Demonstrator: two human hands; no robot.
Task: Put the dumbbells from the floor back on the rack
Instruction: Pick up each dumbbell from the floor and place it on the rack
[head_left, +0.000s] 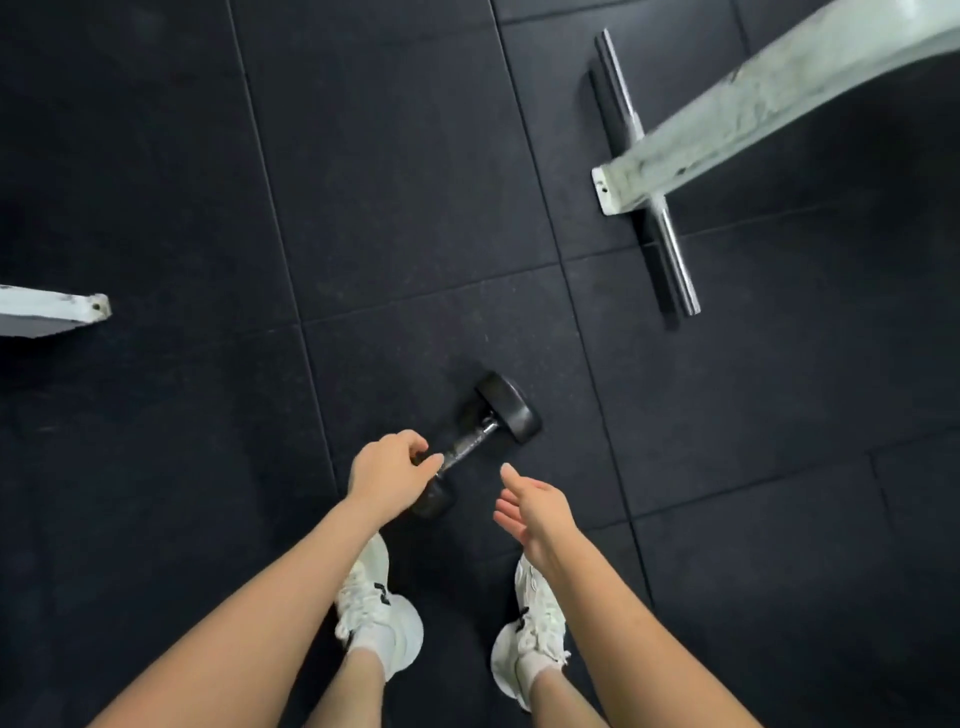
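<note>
A black dumbbell (488, 426) with a metal handle lies at an angle on the dark rubber floor just ahead of my feet. My left hand (387, 475) hovers over the near end of the handle, with fingers and thumb curved in a loose C and a gap between them. It hides part of the dumbbell's near head. My right hand (532, 506) is held to the right of the dumbbell, apart from it, with the palm turned inward, fingers straight and nothing in it. No rack shelf is in view.
A white metal frame beam (769, 98) slopes in from the upper right onto a floor foot with a chrome bar (670, 244). Another white frame end (57, 312) juts in at the left edge. My white sneakers (382, 618) stand on the black floor tiles (395, 182).
</note>
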